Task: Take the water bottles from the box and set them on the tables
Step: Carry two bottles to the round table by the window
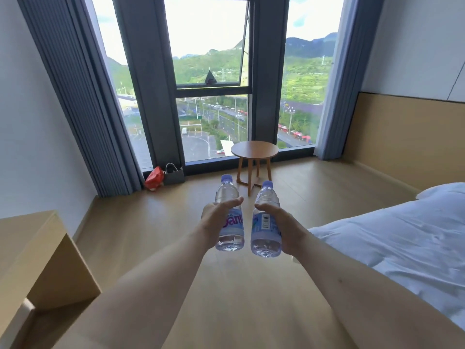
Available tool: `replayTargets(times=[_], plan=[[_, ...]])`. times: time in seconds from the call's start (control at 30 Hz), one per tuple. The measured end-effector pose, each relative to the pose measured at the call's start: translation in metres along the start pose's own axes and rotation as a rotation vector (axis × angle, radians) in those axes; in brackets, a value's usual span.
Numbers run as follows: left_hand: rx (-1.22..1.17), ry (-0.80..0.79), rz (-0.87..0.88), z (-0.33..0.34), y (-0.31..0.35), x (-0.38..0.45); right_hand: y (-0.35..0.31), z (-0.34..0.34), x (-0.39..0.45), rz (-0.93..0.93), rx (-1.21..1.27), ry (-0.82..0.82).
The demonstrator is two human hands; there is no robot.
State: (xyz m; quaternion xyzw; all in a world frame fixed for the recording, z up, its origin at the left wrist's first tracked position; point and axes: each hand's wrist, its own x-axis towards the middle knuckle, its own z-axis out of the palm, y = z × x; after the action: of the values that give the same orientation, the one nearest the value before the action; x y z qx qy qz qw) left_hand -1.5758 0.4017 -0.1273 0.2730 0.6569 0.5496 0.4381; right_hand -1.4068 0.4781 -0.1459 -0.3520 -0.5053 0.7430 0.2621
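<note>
each hand, left hand (214, 217) and right hand (279, 220), grips an upright water bottle; the round side table (254, 149) stands at twelve o'clock, well apart.

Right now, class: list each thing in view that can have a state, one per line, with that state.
Left water bottle: capped, upright, held by left hand.
Right water bottle: capped, upright, held by right hand.
Round side table: upright, top bare.
Window sash: tilted open.
Curtains: drawn aside.
</note>
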Motion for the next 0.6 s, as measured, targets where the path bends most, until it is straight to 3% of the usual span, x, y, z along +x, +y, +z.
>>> replayTargets(times=[0.27, 0.6], plan=[[-0.027, -0.002, -0.05, -0.011, 0.021, 0.154, -0.02, -0.01, 0.153, 0.033, 0.027, -0.001], [-0.01, -0.12, -0.032, -0.051, 0.075, 0.362, -0.068, 0.01, 0.355, -0.013, 0.012, 0.091]])
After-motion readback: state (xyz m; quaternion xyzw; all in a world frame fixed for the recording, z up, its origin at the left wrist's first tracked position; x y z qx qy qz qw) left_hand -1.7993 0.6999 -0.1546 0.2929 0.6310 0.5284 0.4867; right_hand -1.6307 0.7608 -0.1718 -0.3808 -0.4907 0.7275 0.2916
